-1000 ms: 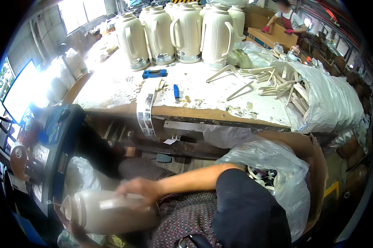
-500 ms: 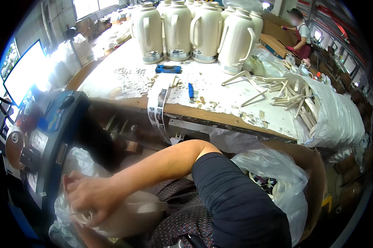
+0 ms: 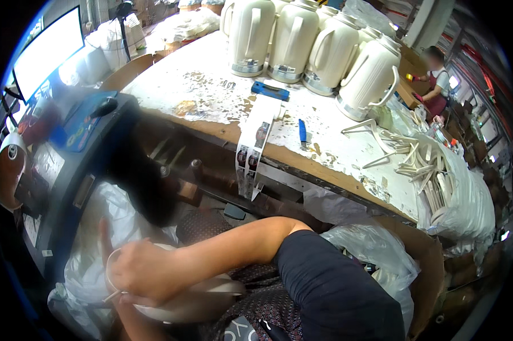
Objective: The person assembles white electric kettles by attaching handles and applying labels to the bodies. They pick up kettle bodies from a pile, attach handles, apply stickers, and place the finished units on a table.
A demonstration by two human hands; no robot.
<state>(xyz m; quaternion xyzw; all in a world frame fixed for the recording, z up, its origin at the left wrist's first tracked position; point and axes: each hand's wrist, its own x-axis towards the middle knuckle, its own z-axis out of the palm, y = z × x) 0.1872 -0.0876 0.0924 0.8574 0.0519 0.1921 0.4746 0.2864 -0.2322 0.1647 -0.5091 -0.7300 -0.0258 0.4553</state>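
A cream vacuum jug body [image 3: 208,298] lies tilted across my lap, its round mouth turned to the left. My right hand [image 3: 142,270] is a closed fist at that mouth, and whatever its fingers grip is hidden. A thin pale tip [image 3: 113,296] shows just below the knuckles. Behind and beneath it, my left hand [image 3: 104,237] is round the mouth end of the jug, mostly covered, with one blurred finger pointing up.
Several cream vacuum jugs [image 3: 293,42] stand on the worn white table [image 3: 182,85]. A blue tool [image 3: 270,90], blue cutter [image 3: 302,132], label strip [image 3: 253,148] and bag of pale handles [image 3: 438,187] lie there. A monitor [image 3: 49,54] stands left; a co-worker [image 3: 436,88] is far right.
The view has swung left and down, so the table's things sit further right. My right hand has curled from spread fingers into a fist at the jug's mouth.
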